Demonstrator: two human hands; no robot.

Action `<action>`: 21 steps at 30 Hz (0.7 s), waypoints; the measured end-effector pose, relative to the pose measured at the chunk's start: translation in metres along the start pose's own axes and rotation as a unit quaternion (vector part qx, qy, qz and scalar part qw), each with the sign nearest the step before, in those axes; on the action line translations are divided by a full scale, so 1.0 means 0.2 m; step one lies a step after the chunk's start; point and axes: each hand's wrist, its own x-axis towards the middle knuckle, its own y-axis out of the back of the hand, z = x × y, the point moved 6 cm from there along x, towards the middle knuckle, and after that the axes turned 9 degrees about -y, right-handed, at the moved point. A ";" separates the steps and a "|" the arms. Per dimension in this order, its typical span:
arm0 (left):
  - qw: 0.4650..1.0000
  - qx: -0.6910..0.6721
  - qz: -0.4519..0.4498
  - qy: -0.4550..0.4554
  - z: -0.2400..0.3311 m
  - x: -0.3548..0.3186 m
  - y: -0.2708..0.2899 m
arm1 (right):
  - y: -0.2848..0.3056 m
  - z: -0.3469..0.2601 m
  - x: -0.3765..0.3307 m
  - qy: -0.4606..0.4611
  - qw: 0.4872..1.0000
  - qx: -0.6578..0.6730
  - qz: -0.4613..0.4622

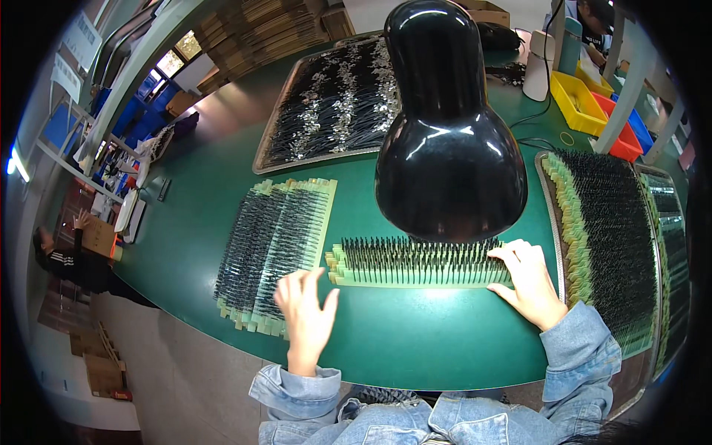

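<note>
In front of me, below the lamp, lies a short stack of pale green strips (415, 276) with rows of upright black pins. My right hand (530, 285) grips its right end, thumb at the front edge and fingers bent over the pins. My left hand (305, 315) is open, thumb and fingers apart, with nothing seen in it. It hovers by the near right corner of a larger batch of similar pinned strips (274, 245), laid in slanting rows on the left. Whether the left fingertips touch that batch, I cannot tell.
A glossy black lamp (449, 163) hangs over the green table (415, 341). Behind it, a tray (259, 159) holds black leads with silvery ends. Pinned strips fill another tray (560, 256) on the right. Yellow bins (575, 111) stand far right. Another person (67, 259) is at the left.
</note>
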 end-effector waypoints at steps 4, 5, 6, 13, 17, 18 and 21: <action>0.994 -0.061 -0.021 -0.090 0.08 0.04 -0.10 | 0.00 0.00 0.00 -0.004 1.000 -0.005 -0.010; 0.994 -0.063 -0.021 -0.092 0.09 0.04 -0.11 | -0.01 0.01 0.00 -0.007 1.000 -0.005 -0.009; 0.993 -0.060 -0.029 -0.093 0.10 0.05 -0.11 | -0.02 0.03 0.00 -0.004 1.000 0.000 -0.021; 0.989 -0.138 -0.038 -0.024 0.06 0.04 -0.13 | -0.02 0.03 0.00 0.006 1.000 0.004 0.008; 0.990 -0.130 -0.047 -0.038 0.05 0.02 -0.10 | 0.00 0.04 0.00 0.001 1.000 0.000 0.016; 0.988 -0.136 -0.043 -0.056 0.05 0.02 -0.10 | 0.00 0.03 0.00 0.007 1.000 0.001 0.016; 0.983 -0.164 -0.056 -0.064 0.05 0.00 -0.10 | -0.01 0.04 -0.01 0.006 1.000 -0.005 0.001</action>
